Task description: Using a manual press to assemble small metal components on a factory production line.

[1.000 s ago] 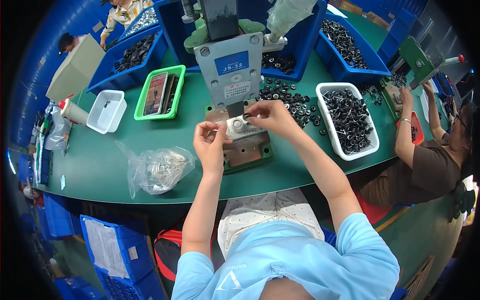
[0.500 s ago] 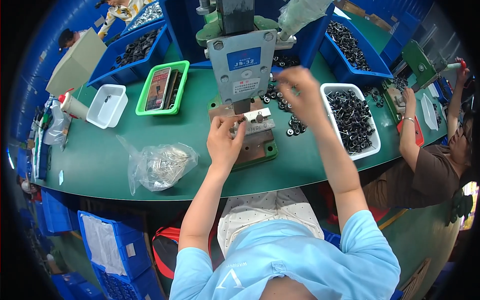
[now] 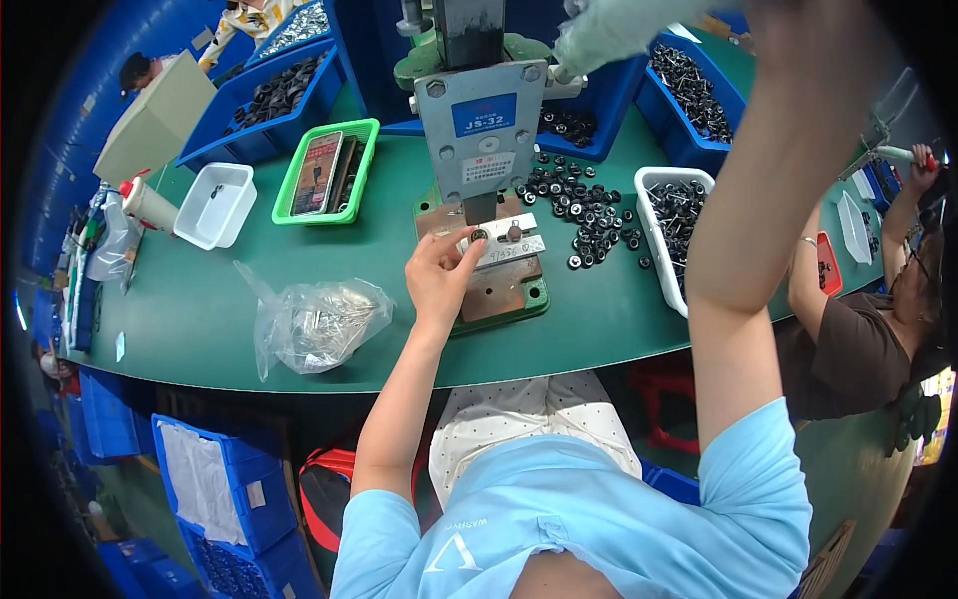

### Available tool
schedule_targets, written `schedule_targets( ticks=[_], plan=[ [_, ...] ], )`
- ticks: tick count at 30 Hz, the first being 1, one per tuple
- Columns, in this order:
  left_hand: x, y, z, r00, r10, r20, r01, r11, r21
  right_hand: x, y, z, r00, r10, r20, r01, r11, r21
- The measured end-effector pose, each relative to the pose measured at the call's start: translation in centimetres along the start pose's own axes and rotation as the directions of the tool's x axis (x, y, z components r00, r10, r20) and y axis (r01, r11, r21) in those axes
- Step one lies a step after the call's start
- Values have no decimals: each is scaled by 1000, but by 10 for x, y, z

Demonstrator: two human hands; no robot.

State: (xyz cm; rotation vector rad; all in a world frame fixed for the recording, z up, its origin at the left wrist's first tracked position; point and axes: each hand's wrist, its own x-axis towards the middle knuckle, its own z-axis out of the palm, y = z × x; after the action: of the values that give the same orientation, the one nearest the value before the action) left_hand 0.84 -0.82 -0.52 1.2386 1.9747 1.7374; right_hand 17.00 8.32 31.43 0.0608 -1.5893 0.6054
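The green bench press (image 3: 486, 135) stands in front of me, its ram down over a metal fixture block (image 3: 504, 250). My left hand (image 3: 439, 275) is at the block's left end, thumb and forefinger closed about a small black round part (image 3: 480, 237) seated there. High at the upper right, my right hand (image 3: 823, 40) is raised by the end of the plastic-wrapped press lever (image 3: 624, 32). Its fingers are blurred and partly cut off, so its grip is hidden. Loose black round parts (image 3: 594, 215) with pale centres lie right of the press.
A white bin (image 3: 651, 225) of black-headed pins stands at the right, partly behind my right arm. On the left are a bag of metal pins (image 3: 329, 324), a white tray (image 3: 232, 232) and a green basket (image 3: 344, 216) holding a phone. A co-worker (image 3: 868, 344) sits at the right.
My right hand has swung up and right, from beside the press to the lever's end. The lever has shifted slightly. My left hand stays at the fixture block.
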Motion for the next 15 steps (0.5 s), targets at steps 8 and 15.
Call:
schedule_targets(
  ticks=[8,15],
  plan=[
    [1,-10,-9,993,-107,-57,85,951,-298,-108,-26,-53,895,-75,440,-59,957,284],
    [10,4,-11,987,65,-150,-78,993,-84,-158,-30,-49,962,-60,267,-9,968,250]
  ],
)
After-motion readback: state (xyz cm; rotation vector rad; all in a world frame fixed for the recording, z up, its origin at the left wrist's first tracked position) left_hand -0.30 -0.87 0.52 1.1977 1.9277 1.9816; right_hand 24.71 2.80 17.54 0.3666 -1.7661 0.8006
